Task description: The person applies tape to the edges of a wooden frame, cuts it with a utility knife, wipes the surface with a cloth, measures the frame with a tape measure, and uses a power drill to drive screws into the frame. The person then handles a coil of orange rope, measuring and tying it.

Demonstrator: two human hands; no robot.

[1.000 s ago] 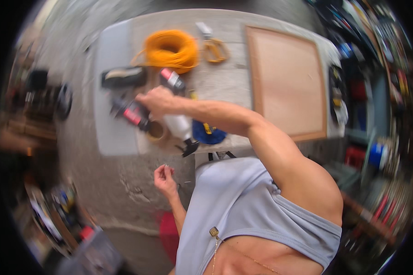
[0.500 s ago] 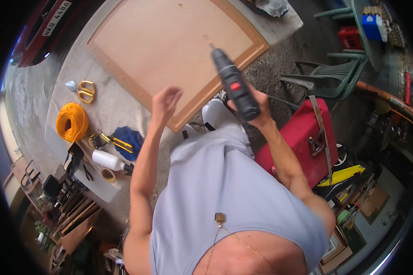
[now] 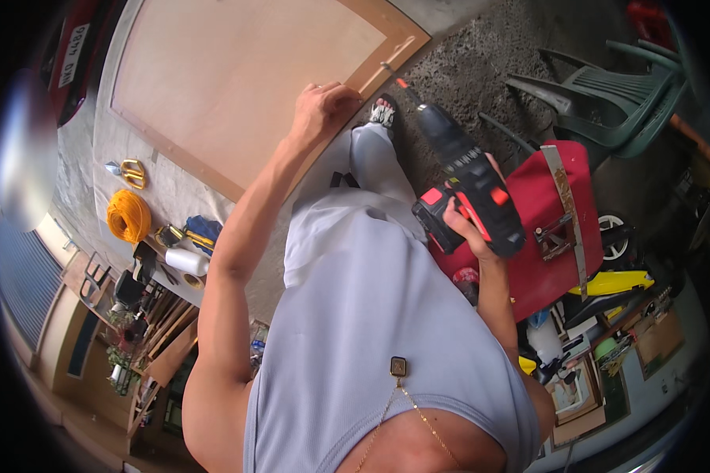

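My right hand [image 3: 475, 229] is wrapped around the grip of a black and red cordless drill [image 3: 469, 177], its bit pointing up and left. The bit's tip is at the right edge of a large flat panel with a wooden border [image 3: 237, 87]; whether it touches cannot be told. My left hand [image 3: 323, 109] is at the panel's near right border, fingers curled and pressed together. What those fingers hold, if anything, is hidden.
An orange cord coil [image 3: 128, 216], yellow-handled scissors [image 3: 134, 173], a white bottle [image 3: 186, 262] and a tape roll [image 3: 192, 281] lie on the table at left. Right of me stand a red case-like object [image 3: 521, 229] and a green plastic chair [image 3: 615, 98].
My left hand has moved up and right to the panel's border, its fingers now curled. The drill has swung right with my right hand. The view has shifted too.
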